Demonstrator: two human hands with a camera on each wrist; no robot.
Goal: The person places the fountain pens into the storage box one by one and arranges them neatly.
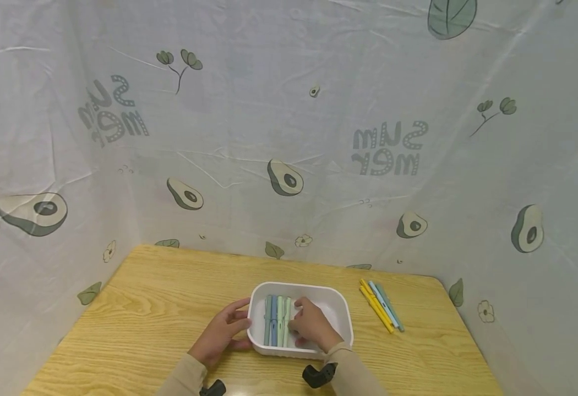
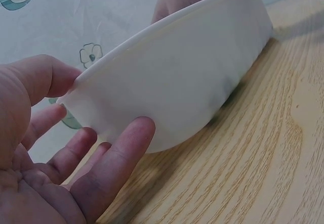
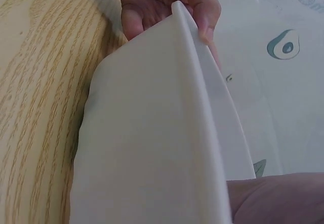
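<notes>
A white plastic box (image 1: pixel 301 353) holds several pens side by side: a teal pen (image 1: pixel 267 322), a blue pen (image 1: pixel 274 324) and two pale green ones. My left hand (image 1: pixel 224 333) holds the box's left end. In the left wrist view, the thumb lies at the rim and the fingers spread along the outer wall (image 2: pixel 167 82). Inside the box, my right hand (image 1: pixel 314 323) has curled fingers at the rightmost pale green pen (image 1: pixel 287 330), gripping its side. The box wall (image 3: pixel 136 128) hides these fingertips in the right wrist view.
To the right of the box lie loose pens: yellow pens (image 1: pixel 377 308), a light blue pen (image 1: pixel 384 302) and a teal pen (image 1: pixel 393 313). The wooden table (image 1: pixel 180 297) is surrounded by a pale printed curtain (image 1: pixel 249 110) at the back and both sides.
</notes>
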